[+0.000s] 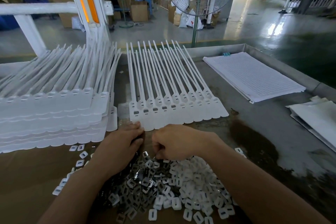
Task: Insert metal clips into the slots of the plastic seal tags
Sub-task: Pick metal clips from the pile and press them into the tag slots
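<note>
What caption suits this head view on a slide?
Left hand touches the seal tags; right hand reaches into the metal clips.

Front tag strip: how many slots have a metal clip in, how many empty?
Slots with metal clip: 5
Empty slots: 5
Total: 10

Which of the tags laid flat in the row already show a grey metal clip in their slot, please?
The five leftmost tags of the front row, each with a grey clip; the tags to their right show only empty white slots.
</note>
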A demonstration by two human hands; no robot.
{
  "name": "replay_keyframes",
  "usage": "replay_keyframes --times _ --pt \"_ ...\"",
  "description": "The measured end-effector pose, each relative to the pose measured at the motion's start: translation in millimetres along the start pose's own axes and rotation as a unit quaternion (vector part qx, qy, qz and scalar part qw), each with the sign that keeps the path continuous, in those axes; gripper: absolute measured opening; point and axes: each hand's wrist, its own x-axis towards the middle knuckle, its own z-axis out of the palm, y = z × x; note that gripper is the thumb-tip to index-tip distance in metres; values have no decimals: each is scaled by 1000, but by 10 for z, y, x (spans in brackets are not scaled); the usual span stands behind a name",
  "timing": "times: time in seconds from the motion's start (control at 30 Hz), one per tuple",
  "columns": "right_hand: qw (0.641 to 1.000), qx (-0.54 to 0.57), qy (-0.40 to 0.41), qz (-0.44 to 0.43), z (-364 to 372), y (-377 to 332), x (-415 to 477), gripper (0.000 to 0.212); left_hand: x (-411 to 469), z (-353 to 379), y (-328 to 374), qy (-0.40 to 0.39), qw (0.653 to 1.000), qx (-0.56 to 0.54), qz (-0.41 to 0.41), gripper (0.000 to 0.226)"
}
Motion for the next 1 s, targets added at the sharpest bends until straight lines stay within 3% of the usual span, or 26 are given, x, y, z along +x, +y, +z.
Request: replay_keyframes --times 0.17,0.43,0.6,0.83,1.0 --pt "999 45 8 15 -46 59 -9 11 2 -4 1 7 1000 1 1 40" --pt "969 199 136 60 -104 293 -51 17 8 9 -15 2 1000 9 -1 41" --pt "925 279 237 96 -186 522 -68 15 13 14 -25 -1 1000 4 -4 41" --pt "877 277 347 182 -196 878 -96 9 0 6 -18 -4 1000 2 -4 42" --pt "864 294 353 207 -171 1003 -75 13 -7 8 -1 -1 1000 -3 -6 42"
